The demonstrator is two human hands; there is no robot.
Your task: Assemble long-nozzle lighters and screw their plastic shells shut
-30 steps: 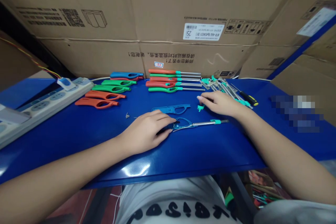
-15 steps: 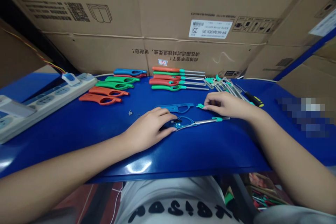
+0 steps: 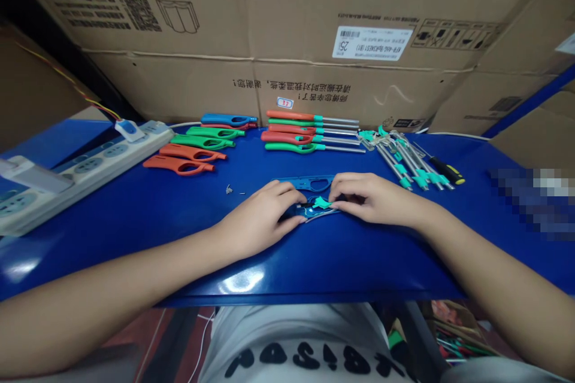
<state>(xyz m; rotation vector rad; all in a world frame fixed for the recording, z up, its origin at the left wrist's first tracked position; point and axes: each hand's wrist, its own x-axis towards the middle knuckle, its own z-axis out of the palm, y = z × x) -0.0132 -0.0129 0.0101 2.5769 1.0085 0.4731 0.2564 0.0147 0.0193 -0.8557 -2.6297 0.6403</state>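
Observation:
My left hand (image 3: 265, 212) is closed on the left end of a blue lighter half (image 3: 309, 211) lying on the blue table, its thumb and fingers on the edges. Between thumb and fingertips of my right hand (image 3: 363, 194) is a small teal part (image 3: 320, 203), held over the middle of that half. My right hand covers the metal tube. Just behind lies another blue handle half (image 3: 309, 182), partly hidden by my fingers. Small screws (image 3: 229, 190) rest left of the hands.
Orange (image 3: 178, 164), green and blue handle shells lie back left, beside a white power strip (image 3: 101, 161). Several lighters with tubes (image 3: 294, 139) lie at the back. Metal tubes with teal parts (image 3: 404, 158) and a screwdriver (image 3: 447, 170) are back right. A cardboard box (image 3: 287, 30) stands behind.
My right hand has moved left and nearer with the teal part, from beside the rear blue half to over the front one. My left hand has stayed on the blue half. The view has shifted slightly.

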